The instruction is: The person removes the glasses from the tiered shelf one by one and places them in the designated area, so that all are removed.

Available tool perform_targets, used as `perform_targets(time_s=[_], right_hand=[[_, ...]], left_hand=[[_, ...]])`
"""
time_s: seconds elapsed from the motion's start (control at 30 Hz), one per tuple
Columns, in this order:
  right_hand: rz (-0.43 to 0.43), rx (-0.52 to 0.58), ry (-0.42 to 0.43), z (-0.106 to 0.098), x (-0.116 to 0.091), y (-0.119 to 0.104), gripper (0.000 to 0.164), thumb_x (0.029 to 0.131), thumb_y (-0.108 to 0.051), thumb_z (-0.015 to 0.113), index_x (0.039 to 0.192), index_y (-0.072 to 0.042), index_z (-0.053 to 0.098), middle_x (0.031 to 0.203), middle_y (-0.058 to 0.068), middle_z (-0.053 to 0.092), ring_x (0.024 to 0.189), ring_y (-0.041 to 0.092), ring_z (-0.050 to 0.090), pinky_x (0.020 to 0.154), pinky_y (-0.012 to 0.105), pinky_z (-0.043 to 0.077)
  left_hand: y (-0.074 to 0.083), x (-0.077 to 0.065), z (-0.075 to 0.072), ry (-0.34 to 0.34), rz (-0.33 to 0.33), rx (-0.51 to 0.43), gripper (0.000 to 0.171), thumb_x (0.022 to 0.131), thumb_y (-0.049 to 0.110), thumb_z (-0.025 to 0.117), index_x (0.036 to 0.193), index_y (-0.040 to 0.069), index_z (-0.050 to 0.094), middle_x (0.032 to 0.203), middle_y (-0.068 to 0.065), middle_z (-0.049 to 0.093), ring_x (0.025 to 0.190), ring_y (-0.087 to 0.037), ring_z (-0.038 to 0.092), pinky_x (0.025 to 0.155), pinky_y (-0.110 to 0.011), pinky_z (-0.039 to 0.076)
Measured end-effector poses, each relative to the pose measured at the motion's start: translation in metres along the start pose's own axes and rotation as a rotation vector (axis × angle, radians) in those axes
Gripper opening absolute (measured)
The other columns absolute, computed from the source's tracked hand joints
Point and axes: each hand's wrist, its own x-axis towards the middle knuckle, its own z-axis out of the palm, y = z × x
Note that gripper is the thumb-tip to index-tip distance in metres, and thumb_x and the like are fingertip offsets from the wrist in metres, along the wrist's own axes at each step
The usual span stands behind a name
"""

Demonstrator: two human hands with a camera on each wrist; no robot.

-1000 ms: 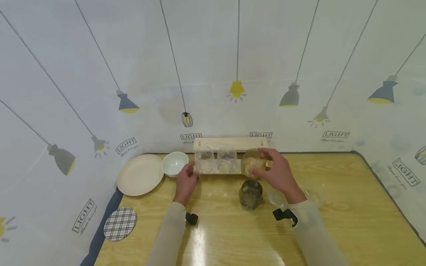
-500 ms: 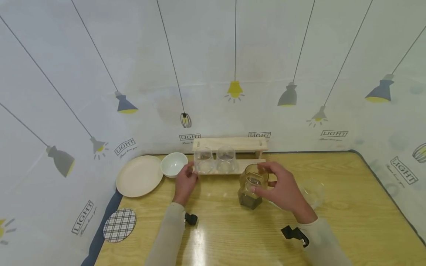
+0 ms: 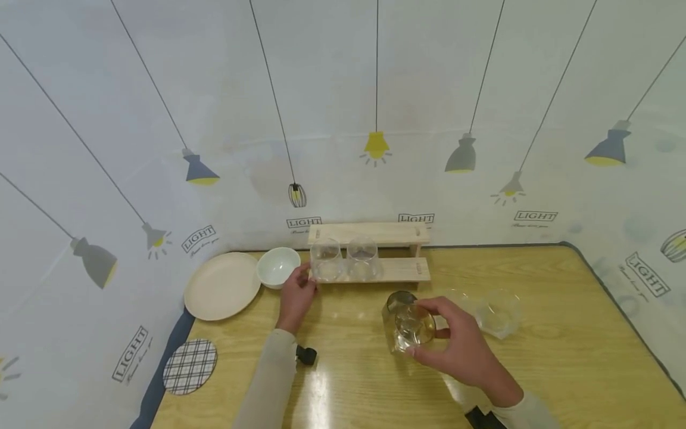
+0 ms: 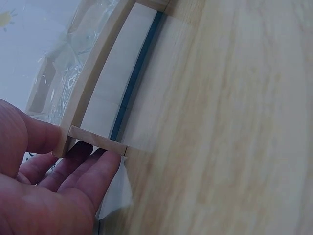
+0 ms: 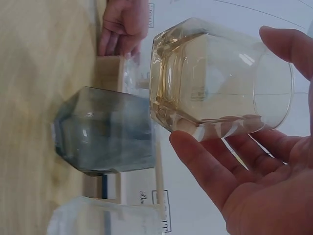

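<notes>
My right hand [image 3: 466, 351] holds an amber-tinted drinking glass [image 3: 420, 328] up off the table, thumb on one side and fingers round the other. In the right wrist view this glass [image 5: 215, 83] shows its thick faceted base. Just behind it in the head view stands a grey glass [image 3: 398, 298], partly covered by the amber one. My left hand [image 3: 296, 301] grips the left end of a small two-tier wooden rack [image 3: 370, 232]; the left wrist view shows thumb and fingers about its end piece [image 4: 100, 141]. Two clear glasses [image 3: 326, 259] stand on the rack's lower shelf.
Clear glasses [image 3: 498, 313] stand on the table right of the grey one, one partly behind my right hand. Left of the rack are a pale green bowl [image 3: 278, 268], a beige plate [image 3: 222, 286] and a checked round coaster [image 3: 190, 366]. A printed wall covering backs the table.
My right hand has carried the amber glass from the right end of the rack toward me, past the grey glass. The left hand has stayed at the rack's end.
</notes>
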Motion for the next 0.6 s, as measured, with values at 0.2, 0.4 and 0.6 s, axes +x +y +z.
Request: perform_targets(time_s=[0.2,0.4,0.6], right_hand=[[-0.014,-0.012,-0.040,0.010,-0.014,0.012,0.068,0.081,-0.031,0.094,0.140,-0.019,0.062,0.130,0.003,0.067,0.112,0.022,0.069,0.076,0.025,0.065],[0.058,0.022,-0.062,0.021,-0.024,0.026,0.067,0.078,-0.028,0.096,0.135,-0.015,0.061,0.127,0.008,0.066,0.108,0.026,0.069,0.077,0.027,0.065],[0.135,0.006,-0.058,0.034,-0.032,0.037,0.069,0.071,-0.028,0.100,0.125,-0.014,0.061,0.119,0.006,0.064,0.106,0.022,0.066,0.075,0.023,0.064]], left_hand=[[0.001,-0.001,-0.002,0.000,0.021,-0.009,0.044,0.101,0.009,0.065,0.145,0.017,0.063,0.125,-0.018,0.072,0.100,-0.026,0.072,0.084,-0.031,0.063],[0.001,-0.001,-0.002,-0.008,0.012,0.000,0.044,0.103,0.010,0.064,0.146,0.018,0.062,0.128,-0.019,0.071,0.103,-0.026,0.072,0.084,-0.033,0.063],[-0.001,0.000,-0.002,-0.012,0.013,0.010,0.044,0.102,0.011,0.065,0.145,0.018,0.063,0.129,-0.018,0.071,0.104,-0.026,0.072,0.085,-0.033,0.064]])
